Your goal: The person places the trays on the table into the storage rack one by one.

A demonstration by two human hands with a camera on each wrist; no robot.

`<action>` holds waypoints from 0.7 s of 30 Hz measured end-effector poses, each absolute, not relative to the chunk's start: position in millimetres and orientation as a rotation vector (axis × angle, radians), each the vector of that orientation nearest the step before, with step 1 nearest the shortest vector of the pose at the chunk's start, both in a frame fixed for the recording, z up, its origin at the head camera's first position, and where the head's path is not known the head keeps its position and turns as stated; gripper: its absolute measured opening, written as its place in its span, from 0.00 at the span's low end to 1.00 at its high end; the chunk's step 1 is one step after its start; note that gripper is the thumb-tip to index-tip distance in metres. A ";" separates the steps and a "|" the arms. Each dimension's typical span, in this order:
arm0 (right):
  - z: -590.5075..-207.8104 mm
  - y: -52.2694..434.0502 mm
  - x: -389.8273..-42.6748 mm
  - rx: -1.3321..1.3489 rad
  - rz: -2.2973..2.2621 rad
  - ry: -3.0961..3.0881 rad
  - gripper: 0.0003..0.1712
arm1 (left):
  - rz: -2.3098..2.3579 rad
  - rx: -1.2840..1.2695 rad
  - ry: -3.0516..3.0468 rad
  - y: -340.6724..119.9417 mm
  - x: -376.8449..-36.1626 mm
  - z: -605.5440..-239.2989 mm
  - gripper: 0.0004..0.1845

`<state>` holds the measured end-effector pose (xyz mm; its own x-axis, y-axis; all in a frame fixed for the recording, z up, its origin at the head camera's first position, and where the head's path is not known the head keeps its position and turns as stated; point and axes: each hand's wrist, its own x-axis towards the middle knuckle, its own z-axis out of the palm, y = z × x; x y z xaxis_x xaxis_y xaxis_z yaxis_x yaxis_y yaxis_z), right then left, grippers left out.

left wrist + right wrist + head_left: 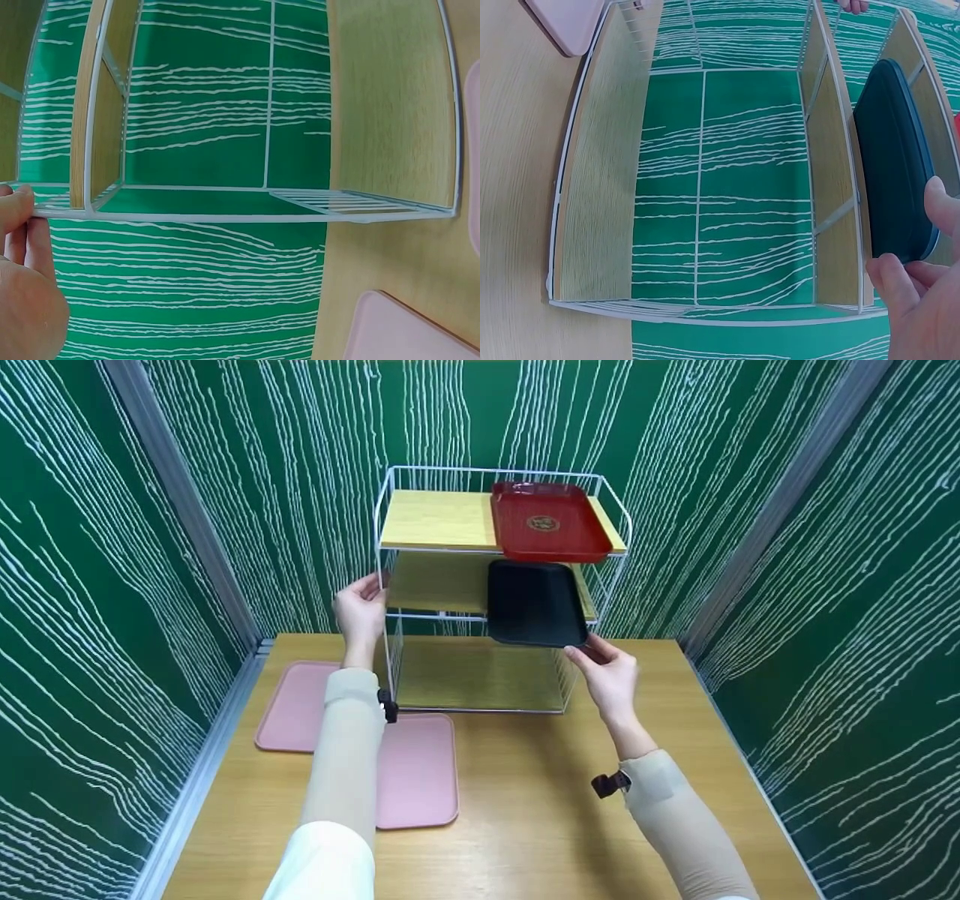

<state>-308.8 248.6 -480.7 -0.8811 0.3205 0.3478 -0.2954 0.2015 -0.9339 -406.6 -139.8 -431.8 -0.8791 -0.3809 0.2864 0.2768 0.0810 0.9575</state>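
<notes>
A white wire rack [442, 517] with wooden shelf boards stands at the back of the table. My left hand [360, 615] holds its left front post near the middle shelf; in the left wrist view, the fingers [39, 247] meet the white wire. On the right side of the middle shelf is a black rectangular tray [536, 604], its front end jutting past the shelf edge. My right hand [611, 679] pinches the tray's front right corner between thumb and fingers. Above it, a red tray [517, 540] with a gold emblem lies on the top shelf's right side, overhanging the front.
Two pink trays lie on the table: one pink tray [296, 709] left of the rack, another pink tray [418, 772] in front of it, partly behind my left sleeve. Green walls [750, 547] with white lines enclose the table [525, 810] at the back and sides.
</notes>
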 end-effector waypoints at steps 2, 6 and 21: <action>-483.3 248.7 -311.5 -0.022 1.720 -2.003 0.31 | -1.853 0.099 -1.888 -139.7 -407.2 -432.0 0.17; -483.6 248.6 -313.5 -0.009 1.704 -2.000 0.30 | -1.848 0.091 -1.882 -139.4 -408.6 -432.7 0.17; -483.8 246.6 -321.1 -0.063 1.672 -1.991 0.28 | -1.812 0.105 -1.913 -139.7 -405.9 -433.3 0.17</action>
